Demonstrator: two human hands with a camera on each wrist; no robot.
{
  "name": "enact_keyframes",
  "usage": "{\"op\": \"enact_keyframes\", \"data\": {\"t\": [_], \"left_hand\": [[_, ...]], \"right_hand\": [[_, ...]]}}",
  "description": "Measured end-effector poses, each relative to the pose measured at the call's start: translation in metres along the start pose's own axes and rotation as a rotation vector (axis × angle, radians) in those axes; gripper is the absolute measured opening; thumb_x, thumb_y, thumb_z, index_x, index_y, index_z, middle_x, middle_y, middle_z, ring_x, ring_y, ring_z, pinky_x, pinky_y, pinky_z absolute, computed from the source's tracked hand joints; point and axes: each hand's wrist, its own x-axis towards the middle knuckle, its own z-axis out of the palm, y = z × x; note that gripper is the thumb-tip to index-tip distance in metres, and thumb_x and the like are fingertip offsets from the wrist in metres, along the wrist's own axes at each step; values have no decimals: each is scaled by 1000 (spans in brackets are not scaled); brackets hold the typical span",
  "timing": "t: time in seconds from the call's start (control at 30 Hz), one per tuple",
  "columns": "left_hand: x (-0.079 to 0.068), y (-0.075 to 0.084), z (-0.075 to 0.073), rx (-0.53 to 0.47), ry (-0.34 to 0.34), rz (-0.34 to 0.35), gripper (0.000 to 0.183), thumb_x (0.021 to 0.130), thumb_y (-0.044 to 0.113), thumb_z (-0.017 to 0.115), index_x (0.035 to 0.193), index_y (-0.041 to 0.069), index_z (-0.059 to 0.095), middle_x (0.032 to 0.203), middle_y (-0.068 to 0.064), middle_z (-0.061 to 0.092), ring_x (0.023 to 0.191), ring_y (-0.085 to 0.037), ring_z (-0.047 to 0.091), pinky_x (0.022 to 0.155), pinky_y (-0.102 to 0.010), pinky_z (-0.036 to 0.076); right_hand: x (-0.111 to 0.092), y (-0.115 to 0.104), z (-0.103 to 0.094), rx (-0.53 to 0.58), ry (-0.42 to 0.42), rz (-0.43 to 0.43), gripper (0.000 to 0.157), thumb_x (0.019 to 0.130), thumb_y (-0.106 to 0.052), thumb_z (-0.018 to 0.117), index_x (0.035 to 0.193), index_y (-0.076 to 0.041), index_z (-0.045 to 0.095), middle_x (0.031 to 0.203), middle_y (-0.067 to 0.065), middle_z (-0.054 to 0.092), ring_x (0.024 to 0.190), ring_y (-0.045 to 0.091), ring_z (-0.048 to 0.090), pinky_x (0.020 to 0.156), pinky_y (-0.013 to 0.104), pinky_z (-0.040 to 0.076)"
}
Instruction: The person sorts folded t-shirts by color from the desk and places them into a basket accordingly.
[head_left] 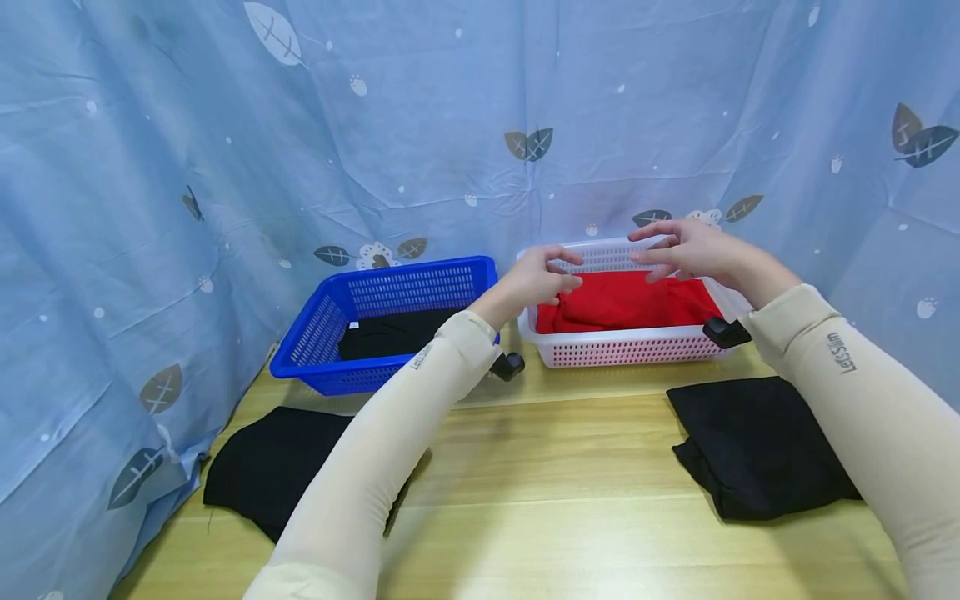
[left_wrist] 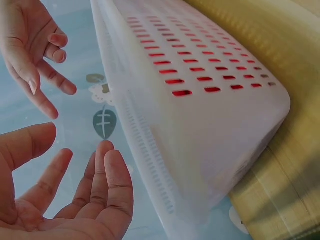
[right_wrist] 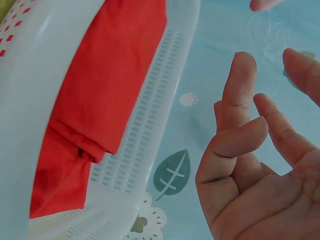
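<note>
Both hands hover over the white basket, holding nothing. Folded red cloth lies inside it. My left hand is above the basket's left end, fingers loosely bent; in the left wrist view the left hand faces the right hand across a gap. Over the basket's right part is my right hand, its fingers spread and relaxed. The right wrist view shows the right hand beside the basket's rim, with the red cloth lying flat inside, one corner folded over.
A blue basket holding black cloth stands left of the white one. On the wooden table lie a black cloth at left, partly behind the left sleeve, and a folded black cloth at right. A blue leaf-print curtain hangs behind.
</note>
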Motion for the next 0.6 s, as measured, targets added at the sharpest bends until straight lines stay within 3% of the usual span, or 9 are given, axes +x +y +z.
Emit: {"op": "enact_keyframes", "data": {"t": [0.13,0.37,0.6], "left_hand": [[-7,2,1,-2,-16,17,36,98,16,65,133,19,58,121,-7,66,103,-20,67,89,-34,59],[-18,4,8,-6,-52,51,41,96,16,67,136,23,58,119,-8,66,104,-20,68,86,-34,60],[-35,7,20,-5,-85,79,43,95,17,69,135,28,57,114,-4,66,97,-17,70,84,-34,60]], "right_hand": [[-8,-1,0,-26,-4,-13,69,95,-49,65,151,-17,40,142,25,52,98,21,72,81,33,57],[-23,2,-3,-13,-19,-38,63,97,-41,64,152,-21,39,146,22,50,95,20,71,76,32,54],[-45,8,-8,-2,-32,-30,63,97,-42,64,151,-23,38,148,21,48,98,22,71,81,36,55]]}}
